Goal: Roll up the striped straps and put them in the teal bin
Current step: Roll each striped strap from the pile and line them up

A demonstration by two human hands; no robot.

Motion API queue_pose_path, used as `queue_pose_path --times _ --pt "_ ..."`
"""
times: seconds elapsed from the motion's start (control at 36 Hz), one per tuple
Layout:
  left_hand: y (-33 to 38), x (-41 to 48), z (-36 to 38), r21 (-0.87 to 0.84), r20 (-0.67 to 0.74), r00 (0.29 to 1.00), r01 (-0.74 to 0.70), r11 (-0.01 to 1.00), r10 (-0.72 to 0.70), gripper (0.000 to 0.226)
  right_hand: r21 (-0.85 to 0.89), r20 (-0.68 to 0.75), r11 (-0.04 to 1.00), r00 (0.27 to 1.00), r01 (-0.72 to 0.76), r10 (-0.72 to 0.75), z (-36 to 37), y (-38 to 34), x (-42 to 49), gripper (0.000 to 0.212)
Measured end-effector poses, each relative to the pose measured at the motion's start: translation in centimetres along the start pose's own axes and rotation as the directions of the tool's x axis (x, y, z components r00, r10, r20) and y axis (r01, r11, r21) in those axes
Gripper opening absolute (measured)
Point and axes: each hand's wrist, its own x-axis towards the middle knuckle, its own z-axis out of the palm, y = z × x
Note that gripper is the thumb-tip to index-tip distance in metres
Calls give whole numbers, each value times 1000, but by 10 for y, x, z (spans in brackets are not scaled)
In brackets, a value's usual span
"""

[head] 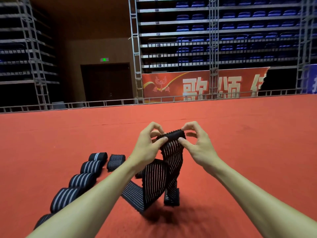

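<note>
Red carpet [240, 152] is covering the floor of a dim hall, and above it the striped strap [171, 152] is being held up in the air, probably so that its loose length is hanging free and feeding straight into the roll. Its top end is curling into a small tight coil, while the tail is twisting down and lying folded on the carpet. The left hand [149, 146] and the right hand [197, 145] are each pinching one end of the coil, fingers curled narrowly round it and thumbs pressing from below, a grip that suits turning it evenly. To the person's left, finished rolls [82, 180] are lying in a neat line, likely waiting to be gathered, with a loosely folded strap [115, 161] lying just beside them. The teal bin is not showing in this view. Beyond the carpet a red banner [197, 85] is hanging under tiers of blue seats [243, 14].
</note>
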Motion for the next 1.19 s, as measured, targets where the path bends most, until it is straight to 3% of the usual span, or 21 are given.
queue_pose_path --times 0.11,0.22,0.36,0.5,0.83,1.08,1.14,1.19 --pt "-4 2 -2 75 26 1000 -17 997 15 27 56 91 996 994 -66 61 0 1 0 28" --pt "-7 -1 -7 174 177 981 45 984 -76 15 -31 62 999 998 -28 30 2 3 -2 30" --pt "-16 -11 -18 326 365 913 57 944 -182 48 -87 -11 996 1000 -20 19 6 9 -5 39" --pt "-27 -21 -23 406 370 909 26 913 -190 67 -98 -79 995 996 -35 27 7 12 -4 34" --pt "-35 -29 -31 451 344 935 -89 888 -81 12 -210 -99 977 995 -32 12 3 21 -10 30" --pt "-13 -31 -32 380 361 931 -95 920 -53 7 -327 -164 944 980 50 -109 10 19 -3 25" --pt "-8 -33 -32 385 416 908 -119 915 -57 8 -372 -191 925 968 82 -162 10 16 1 29" --pt "-6 -37 -33 377 488 869 -129 917 -78 8 -368 -237 930 964 23 -117 3 13 6 27"
